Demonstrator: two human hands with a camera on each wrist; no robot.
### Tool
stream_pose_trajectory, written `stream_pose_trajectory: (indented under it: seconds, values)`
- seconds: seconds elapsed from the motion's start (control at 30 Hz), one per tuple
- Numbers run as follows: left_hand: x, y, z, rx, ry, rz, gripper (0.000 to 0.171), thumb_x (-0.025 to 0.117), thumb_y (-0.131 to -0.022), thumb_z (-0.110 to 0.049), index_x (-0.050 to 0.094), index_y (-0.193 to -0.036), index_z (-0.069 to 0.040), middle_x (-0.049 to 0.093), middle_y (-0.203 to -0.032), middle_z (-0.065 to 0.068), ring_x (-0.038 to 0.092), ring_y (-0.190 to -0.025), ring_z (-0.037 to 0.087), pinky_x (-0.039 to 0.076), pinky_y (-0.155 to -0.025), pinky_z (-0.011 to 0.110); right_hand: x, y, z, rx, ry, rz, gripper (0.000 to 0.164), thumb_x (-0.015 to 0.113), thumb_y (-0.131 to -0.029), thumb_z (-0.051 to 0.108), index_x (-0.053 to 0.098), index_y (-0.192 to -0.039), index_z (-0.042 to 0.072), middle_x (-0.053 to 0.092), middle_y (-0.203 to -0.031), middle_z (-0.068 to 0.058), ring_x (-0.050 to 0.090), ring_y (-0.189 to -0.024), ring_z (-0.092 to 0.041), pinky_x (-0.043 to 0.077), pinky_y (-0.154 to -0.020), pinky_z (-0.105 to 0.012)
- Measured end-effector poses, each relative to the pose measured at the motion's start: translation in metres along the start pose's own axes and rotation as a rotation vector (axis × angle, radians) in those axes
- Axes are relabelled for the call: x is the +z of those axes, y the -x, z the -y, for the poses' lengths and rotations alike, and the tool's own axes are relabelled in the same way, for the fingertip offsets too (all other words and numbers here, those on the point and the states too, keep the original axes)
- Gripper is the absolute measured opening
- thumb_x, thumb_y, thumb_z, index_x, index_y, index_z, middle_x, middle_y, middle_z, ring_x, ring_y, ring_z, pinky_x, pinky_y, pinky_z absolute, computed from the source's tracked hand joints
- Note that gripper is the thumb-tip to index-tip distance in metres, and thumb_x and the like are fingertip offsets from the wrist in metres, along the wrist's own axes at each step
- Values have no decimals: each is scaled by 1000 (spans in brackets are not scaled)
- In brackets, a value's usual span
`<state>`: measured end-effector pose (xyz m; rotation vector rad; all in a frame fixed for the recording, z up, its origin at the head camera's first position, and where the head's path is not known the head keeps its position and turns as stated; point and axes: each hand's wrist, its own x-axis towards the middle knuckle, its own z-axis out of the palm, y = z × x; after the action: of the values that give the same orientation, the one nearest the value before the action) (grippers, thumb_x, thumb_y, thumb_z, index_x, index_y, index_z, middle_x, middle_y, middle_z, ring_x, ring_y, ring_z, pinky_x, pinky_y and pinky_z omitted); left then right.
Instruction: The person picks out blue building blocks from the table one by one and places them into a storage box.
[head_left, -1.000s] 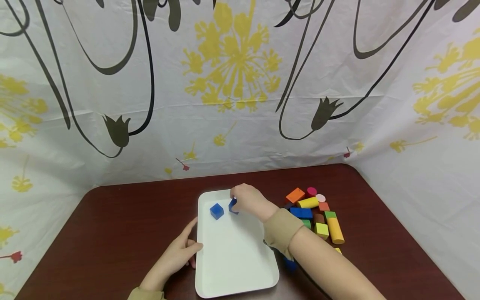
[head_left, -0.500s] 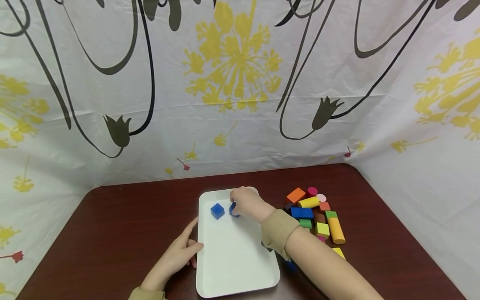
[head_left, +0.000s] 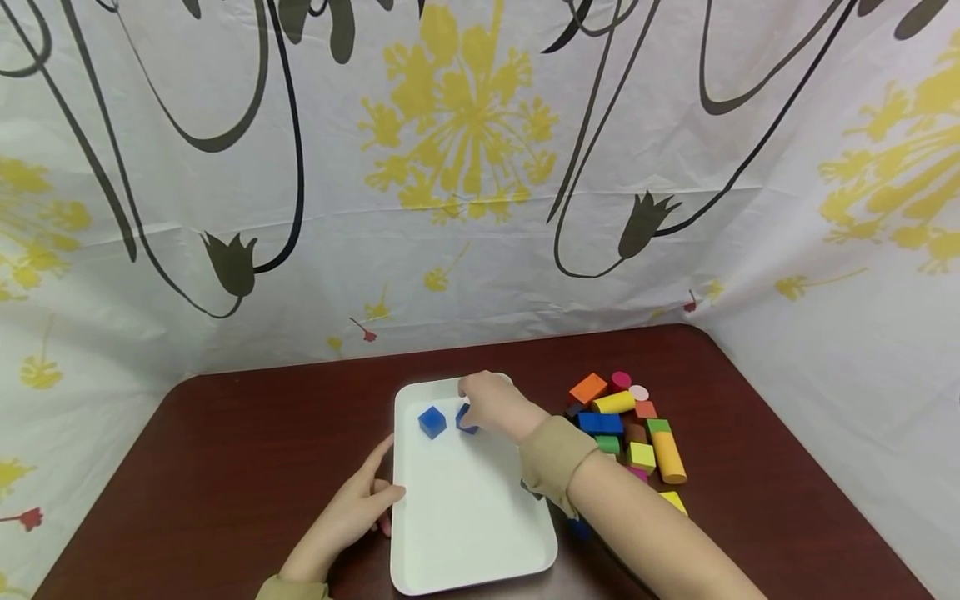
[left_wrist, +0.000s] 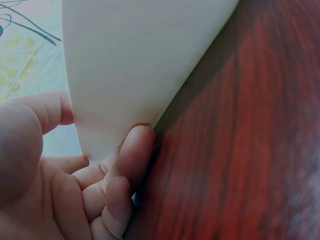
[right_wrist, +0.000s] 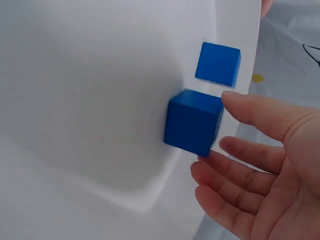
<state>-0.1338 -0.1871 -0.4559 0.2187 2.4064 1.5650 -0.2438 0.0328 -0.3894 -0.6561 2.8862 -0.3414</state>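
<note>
Right hand (head_left: pixel 498 406) pinching a blue cube (right_wrist: pixel 192 122) between thumb and fingertips, at the far end of a white tray (head_left: pixel 472 517). Second blue cube (head_left: pixel 432 422) just beside it, in the tray, to the left. Left hand (head_left: pixel 352 504) grips the tray's left edge, thumb over the rim, fingers against the outer wall. Block pile right of the tray: orange block (head_left: pixel 588 389), crimson cylinder (head_left: pixel 620 382), pale pink disc (head_left: pixel 638 392), yellow cylinder (head_left: pixel 614 402), blue block (head_left: pixel 600 423), green block (head_left: pixel 657 426), yellow-green cube (head_left: pixel 641 458), amber cylinder (head_left: pixel 670 458). Right forearm and rolled khaki sleeve (head_left: pixel 557 460) cross the tray's right rim and hide part of the pile; yellow block (head_left: pixel 675 502) pokes out beside the arm. Dark red-brown wood-grain tabletop (head_left: pixel 247 467), rounded far corners. White curtain (head_left: pixel 330 208) behind and both sides, yellow dandelion prints, dark curling stems, light creases.
</note>
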Motion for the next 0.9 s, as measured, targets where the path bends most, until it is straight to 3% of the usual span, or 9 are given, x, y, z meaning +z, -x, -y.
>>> stream_pose_trajectory:
  seconds: [0.27,0.53,0.9]
  values:
    - [-1,1,0,1,3,3,73,58,-87,-15,16,-146,-20,57,-65,7,56,-48,25,42,-44,30,-17,3,2,18,-59,-18,42,76,-76,20,61,-113,8,60,-110,-6,55,-94,-17,48,-80,-30]
    - [0,0,0,2,0,5,73,58,-87,-14,15,-146,-20,58,-65,7,56,-48,25,42,-44,29,-39,16,-3,14,-105,-47,41,74,-78,22,60,-114,8,60,-108,-7,55,-93,-17,48,-80,-32]
    - [0,-1,2,8,-11,8,72,57,-88,-13,14,-146,-19,58,-64,7,56,-47,25,42,-43,29,-62,47,-37,22,-106,-123,39,75,-76,26,61,-109,10,59,-96,-6,52,-85,-18,47,-73,-32]
